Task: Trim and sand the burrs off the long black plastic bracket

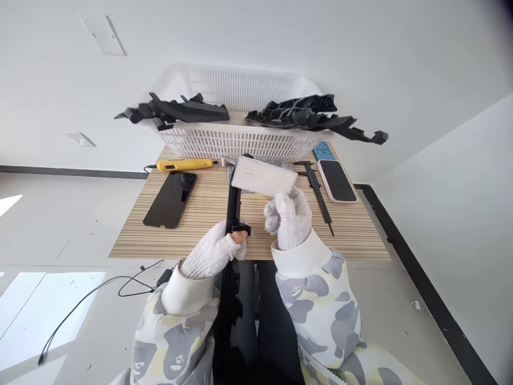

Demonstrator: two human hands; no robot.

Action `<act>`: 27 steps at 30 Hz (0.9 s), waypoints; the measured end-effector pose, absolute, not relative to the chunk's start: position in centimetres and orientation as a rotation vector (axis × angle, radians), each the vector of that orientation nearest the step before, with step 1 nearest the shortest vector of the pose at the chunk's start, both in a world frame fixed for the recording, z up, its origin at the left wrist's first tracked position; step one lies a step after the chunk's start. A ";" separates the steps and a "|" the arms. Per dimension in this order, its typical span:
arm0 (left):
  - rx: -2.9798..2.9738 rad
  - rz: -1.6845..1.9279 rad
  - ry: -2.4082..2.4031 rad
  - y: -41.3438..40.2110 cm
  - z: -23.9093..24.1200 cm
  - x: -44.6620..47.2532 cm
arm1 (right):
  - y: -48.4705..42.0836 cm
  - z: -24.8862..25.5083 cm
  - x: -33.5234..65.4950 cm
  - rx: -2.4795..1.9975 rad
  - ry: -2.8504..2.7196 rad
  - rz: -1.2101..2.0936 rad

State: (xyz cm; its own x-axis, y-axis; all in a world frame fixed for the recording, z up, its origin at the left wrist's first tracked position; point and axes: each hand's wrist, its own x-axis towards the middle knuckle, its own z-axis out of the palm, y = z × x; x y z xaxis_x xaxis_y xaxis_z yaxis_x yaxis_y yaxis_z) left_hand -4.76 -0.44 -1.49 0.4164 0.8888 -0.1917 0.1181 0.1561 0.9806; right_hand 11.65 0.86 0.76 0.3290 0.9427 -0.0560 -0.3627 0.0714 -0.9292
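My left hand (216,246), in a white knitted glove with the thumb tip bare, is closed round a long black plastic trim piece (233,206). The piece stands nearly in line with my view, from the table's middle down past the front edge over my lap. My right hand (289,218), gloved too, is raised over the table with its fingers curled in; whatever they hold, if anything, is hidden. Just beyond it lies a white rectangular pad (263,176), close to the fingers, over a grey cloth (280,162).
Behind stands a white slatted basket (240,141) with black plastic parts (188,111) across its rim. A yellow corded tool (184,164) and a dark phone (170,200) lie left; a black caliper (318,192), a pink-edged phone (337,181) and a blue packet (323,151) lie right.
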 end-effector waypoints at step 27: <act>1.536 0.584 1.119 -0.3 -2.6 -5.6 | 3.6 -1.2 12.2 -1.173 -0.608 1.275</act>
